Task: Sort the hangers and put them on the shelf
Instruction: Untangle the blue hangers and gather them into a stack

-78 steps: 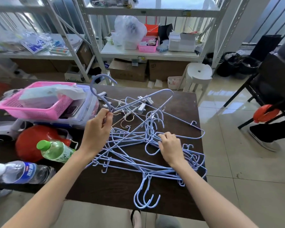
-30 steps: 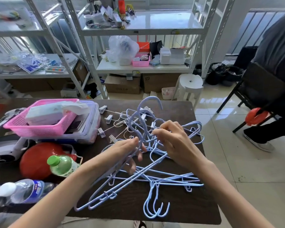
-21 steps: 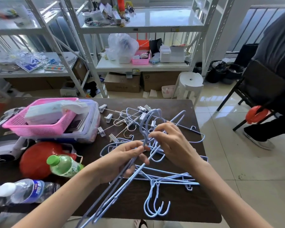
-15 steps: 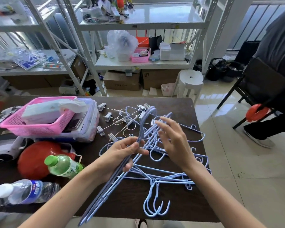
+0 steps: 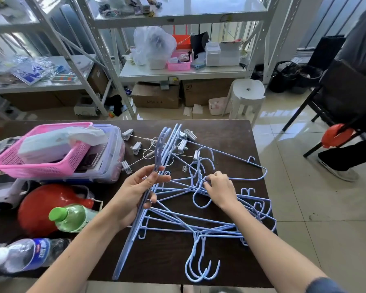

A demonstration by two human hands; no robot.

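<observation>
A tangle of light blue wire hangers (image 5: 207,225) lies on the dark brown table (image 5: 228,132). My left hand (image 5: 135,193) grips a bundle of blue hangers (image 5: 159,153) stacked edge-on, hooks pointing away from me. My right hand (image 5: 220,189) rests on the pile with its fingers curled around a hanger hook (image 5: 199,178). Metal clip hangers with white clips (image 5: 135,148) lie behind the pile. The white metal shelf (image 5: 178,72) stands beyond the table.
On the table's left are a pink basket (image 5: 40,166) on a clear plastic box, a red round object (image 5: 49,206), a green-capped bottle (image 5: 72,216) and a water bottle (image 5: 25,256). A white stool (image 5: 247,92) and a seated person's leg (image 5: 342,161) are at the right.
My left hand has gathered hangers into an aligned bundle and holds them up. My right hand let go of the bundle and dropped to the pile, taking hold of a hook.
</observation>
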